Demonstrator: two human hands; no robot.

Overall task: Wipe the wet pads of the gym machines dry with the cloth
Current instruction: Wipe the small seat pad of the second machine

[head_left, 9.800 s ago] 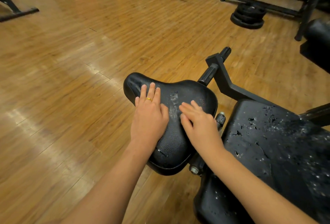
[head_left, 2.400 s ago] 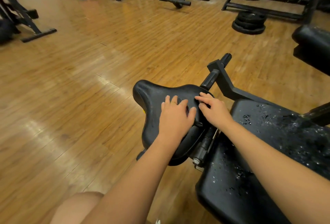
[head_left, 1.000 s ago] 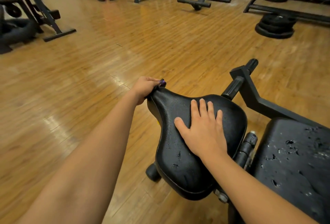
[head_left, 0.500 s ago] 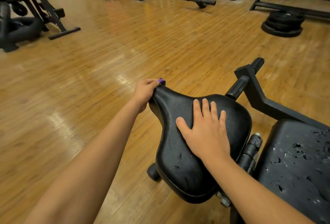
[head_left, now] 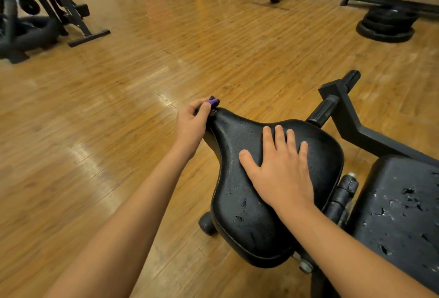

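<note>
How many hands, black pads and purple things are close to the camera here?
Hands: 2, left hand and right hand
Black pads: 2, seat pad and bench pad
Purple things: 1, purple thing, pinched by the left hand
Total: 5

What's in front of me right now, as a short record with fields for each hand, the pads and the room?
Left hand: pinches a small purple thing at the seat pad's narrow tip
Right hand: flat on the seat pad
Larger pad: to the right, dotted with wet-looking specks
Room: wooden floor, stacked weight plates far right
</note>
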